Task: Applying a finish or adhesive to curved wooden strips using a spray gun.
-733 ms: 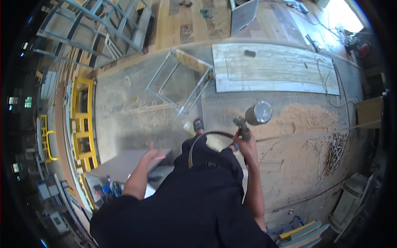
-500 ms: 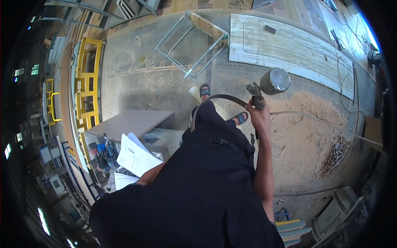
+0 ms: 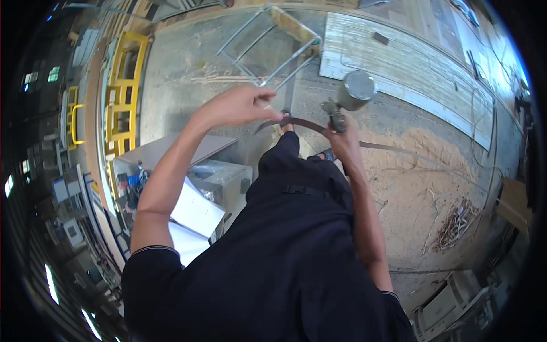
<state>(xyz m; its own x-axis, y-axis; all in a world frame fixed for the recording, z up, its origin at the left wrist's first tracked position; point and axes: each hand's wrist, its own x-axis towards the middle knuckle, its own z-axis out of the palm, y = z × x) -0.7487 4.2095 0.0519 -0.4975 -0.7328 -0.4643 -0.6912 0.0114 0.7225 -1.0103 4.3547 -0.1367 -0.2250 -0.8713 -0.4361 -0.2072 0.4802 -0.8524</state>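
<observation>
My right hand is closed round the handle of a metal spray gun with a round silver cup. A long, thin brown strip, like edge banding, also passes through this hand. One end arcs to the left, and the rest trails to the right over the floor. My left hand is raised beside the strip's left end. Its thumb and fingers are apart, with the thumb tip at the strip; whether it touches cannot be made out.
Ahead stands a metal-legged trestle, beside a pale scuffed board on the floor. Sawdust and a heap of offcut strips lie to the right. On the left are a yellow frame, a brown panel and white papers.
My left hand has come up from beside the papers to the strip's free end. My right hand, with the spray gun, has shifted slightly left; the strip's free end has lifted and straightened somewhat.
</observation>
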